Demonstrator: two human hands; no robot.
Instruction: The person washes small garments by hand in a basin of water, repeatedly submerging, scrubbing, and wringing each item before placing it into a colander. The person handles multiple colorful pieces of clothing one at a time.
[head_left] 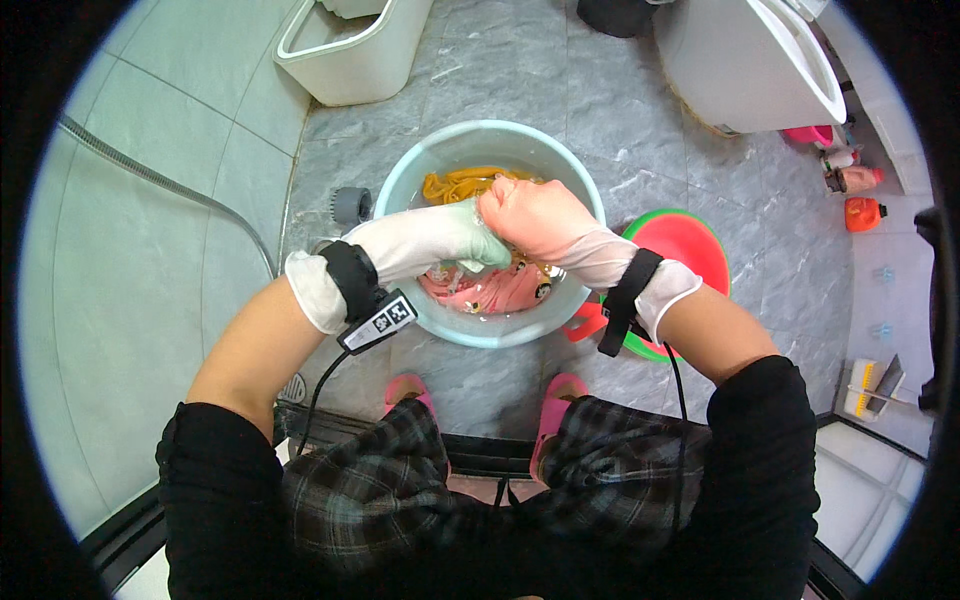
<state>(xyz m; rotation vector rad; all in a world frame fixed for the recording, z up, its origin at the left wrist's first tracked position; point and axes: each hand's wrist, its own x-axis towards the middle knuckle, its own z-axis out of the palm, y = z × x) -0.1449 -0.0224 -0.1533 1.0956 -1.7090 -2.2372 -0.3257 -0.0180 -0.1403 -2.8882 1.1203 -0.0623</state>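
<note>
A pale blue basin point(415, 175) stands on the grey floor with water in it. A pink cloth point(490, 290) lies in its near part and a yellow cloth point(455, 184) at its far side. My left hand point(440, 238), in a whitish thin glove, and my right hand point(535, 215), in a pinkish glove, meet above the basin. Both squeeze a bunched pale green cloth point(487, 245) between them. Black straps with cables wrap both wrists.
A red and green basin point(690, 245) stands right of the blue one. A white bin point(360, 50) is at the top left, a white toilet point(750, 60) at the top right, bottles point(855, 195) by the right wall. A hose point(160, 180) runs along the left wall.
</note>
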